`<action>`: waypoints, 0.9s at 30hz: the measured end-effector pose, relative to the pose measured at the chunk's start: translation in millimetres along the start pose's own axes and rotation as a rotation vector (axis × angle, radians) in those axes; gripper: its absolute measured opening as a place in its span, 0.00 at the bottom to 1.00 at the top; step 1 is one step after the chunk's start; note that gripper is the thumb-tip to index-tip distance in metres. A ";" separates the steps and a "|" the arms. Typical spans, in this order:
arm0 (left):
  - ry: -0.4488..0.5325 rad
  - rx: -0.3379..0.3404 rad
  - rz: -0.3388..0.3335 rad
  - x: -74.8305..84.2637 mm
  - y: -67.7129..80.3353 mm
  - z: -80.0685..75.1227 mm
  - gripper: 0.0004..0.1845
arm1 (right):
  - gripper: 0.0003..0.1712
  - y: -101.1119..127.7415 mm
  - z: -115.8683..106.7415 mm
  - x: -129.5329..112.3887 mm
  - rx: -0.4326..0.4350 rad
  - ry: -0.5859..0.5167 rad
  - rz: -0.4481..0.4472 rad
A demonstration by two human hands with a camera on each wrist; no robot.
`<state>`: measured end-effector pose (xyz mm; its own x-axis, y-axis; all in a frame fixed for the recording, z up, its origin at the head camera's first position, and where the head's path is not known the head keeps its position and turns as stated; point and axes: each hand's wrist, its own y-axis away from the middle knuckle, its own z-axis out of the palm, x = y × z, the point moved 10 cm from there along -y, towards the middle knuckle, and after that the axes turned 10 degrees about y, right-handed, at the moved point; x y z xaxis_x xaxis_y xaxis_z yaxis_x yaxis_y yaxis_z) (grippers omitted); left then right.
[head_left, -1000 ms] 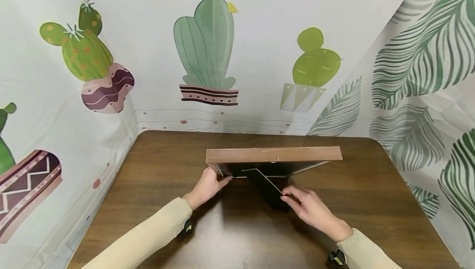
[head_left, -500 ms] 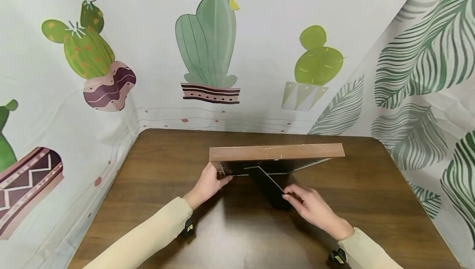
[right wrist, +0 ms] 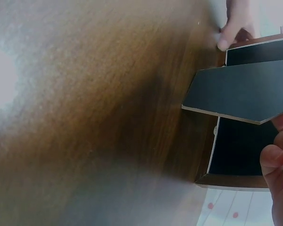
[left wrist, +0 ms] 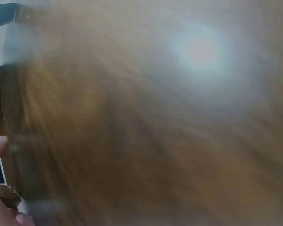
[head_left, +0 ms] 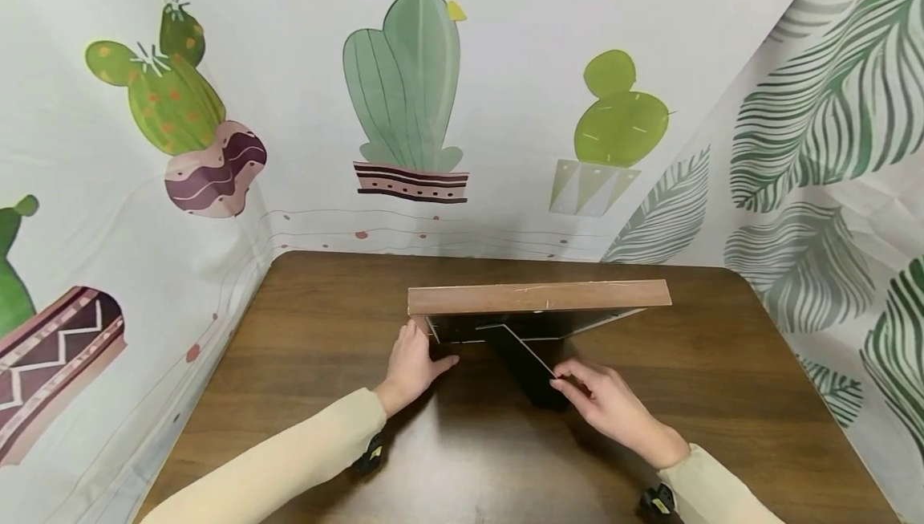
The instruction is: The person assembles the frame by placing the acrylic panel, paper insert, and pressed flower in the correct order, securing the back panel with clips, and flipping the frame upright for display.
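Observation:
A picture frame (head_left: 537, 296) with a brown wooden rim stands on the table, its black back facing me and its front hidden. From that back a black easel leg (head_left: 521, 359) slants down towards me. My right hand (head_left: 613, 412) pinches the leg's right edge near its lower end between thumb and fingers; the right wrist view shows the leg (right wrist: 240, 89) swung out from the back panel. At the frame's left side is my left hand (head_left: 411, 363), its fingers up along the edge and its thumb spread away from the back. Whether those fingertips touch the rim is unclear.
The brown wooden table (head_left: 462, 460) extends towards me and to both sides of the frame. Behind it hangs a white cloth (head_left: 505, 107) printed with cacti and leaves. A dark wrist camera (head_left: 370, 453) sits under the left sleeve, another (head_left: 657, 500) under the right.
My left thumb has come off the back of the frame, and that hand has drawn slightly towards me. The right hand stays on the easel leg. The frame appears nearly still.

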<state>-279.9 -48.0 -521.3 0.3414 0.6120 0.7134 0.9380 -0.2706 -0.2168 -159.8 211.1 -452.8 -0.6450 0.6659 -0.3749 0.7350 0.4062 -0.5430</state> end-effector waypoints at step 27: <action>0.201 -0.013 0.116 2.1 -16.3 1.7 0.05 | 0.07 2.2 1.1 2.7 -0.016 -0.004 -0.013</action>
<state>-294.3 -41.1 -517.5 0.4271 0.4165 0.8026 0.8917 -0.3408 -0.2978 -160.2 213.1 -455.9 -0.6556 0.6576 -0.3711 0.7295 0.4250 -0.5359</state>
